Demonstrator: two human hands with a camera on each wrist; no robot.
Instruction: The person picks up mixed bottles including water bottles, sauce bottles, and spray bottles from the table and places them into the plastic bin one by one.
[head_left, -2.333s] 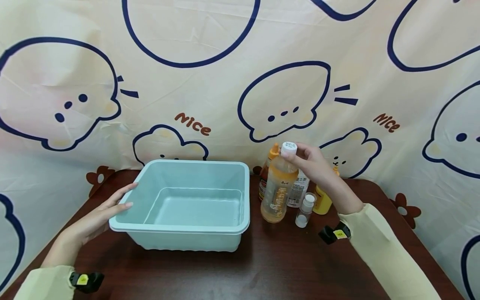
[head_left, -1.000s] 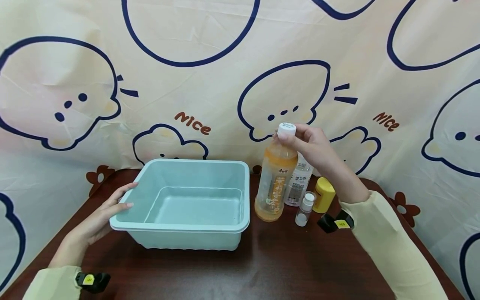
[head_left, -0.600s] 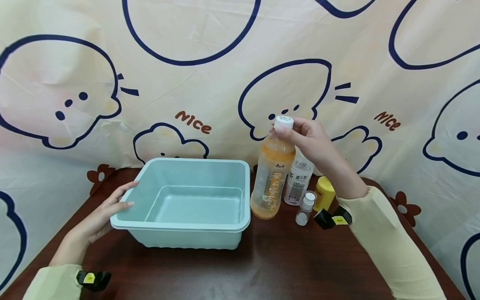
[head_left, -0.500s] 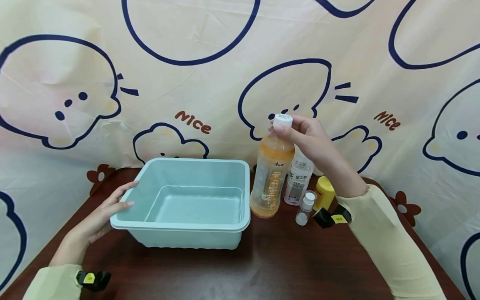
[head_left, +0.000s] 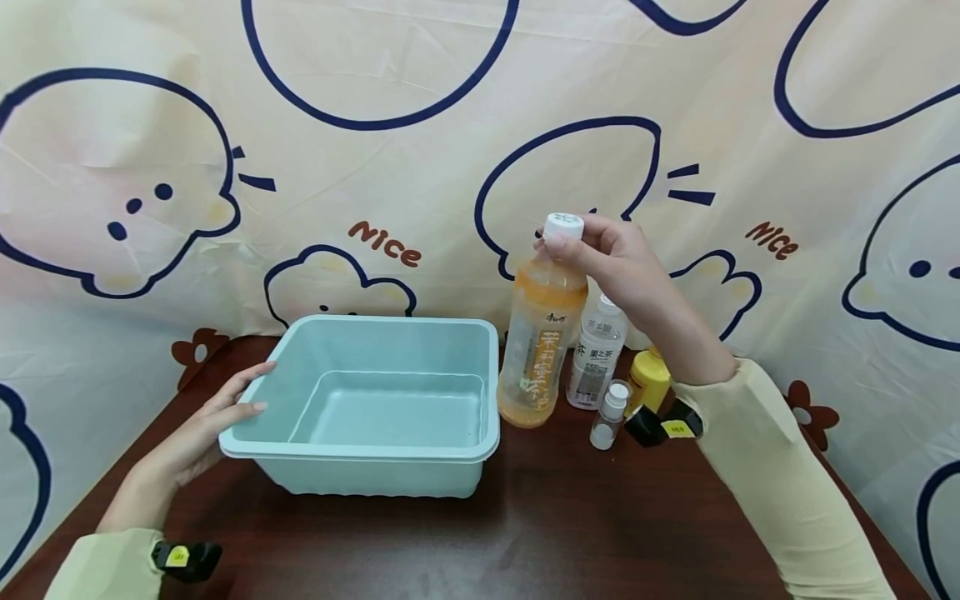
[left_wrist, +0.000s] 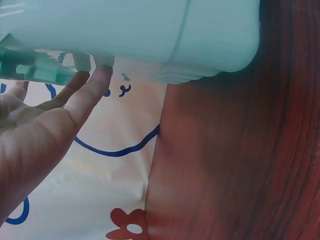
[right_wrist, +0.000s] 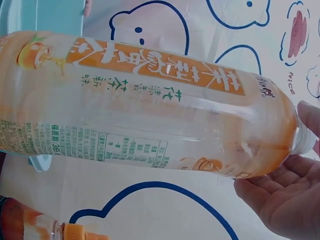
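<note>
My right hand (head_left: 611,254) pinches the neck of a plastic drink bottle (head_left: 543,333), just below its white cap. This bottle has an orange label and leans slightly, its base lower left beside the basin's right wall. In the right wrist view, the bottle (right_wrist: 150,105) spans the frame, with fingers and thumb at its neck. A pale blue-green rectangular basin (head_left: 367,455) stands at the table's middle left. My left hand (head_left: 202,429) holds its left rim, with thumb and index finger over the edge. From the left wrist, fingers (left_wrist: 95,90) reach up under the rim.
Right of the held bottle stand a clear labelled drink bottle (head_left: 597,354), a small white-capped clear bottle (head_left: 610,415) and a yellow bottle (head_left: 649,379), partly behind my forearm. An orange-nozzled sauce bottle (right_wrist: 30,220) shows in the right wrist view. A printed cloth backs the table (head_left: 525,533).
My right hand has raised the drink bottle and moved it left toward the basin. The clear bottle behind it is now uncovered, while the sauce bottle is hidden from the head view. The left hand stays put.
</note>
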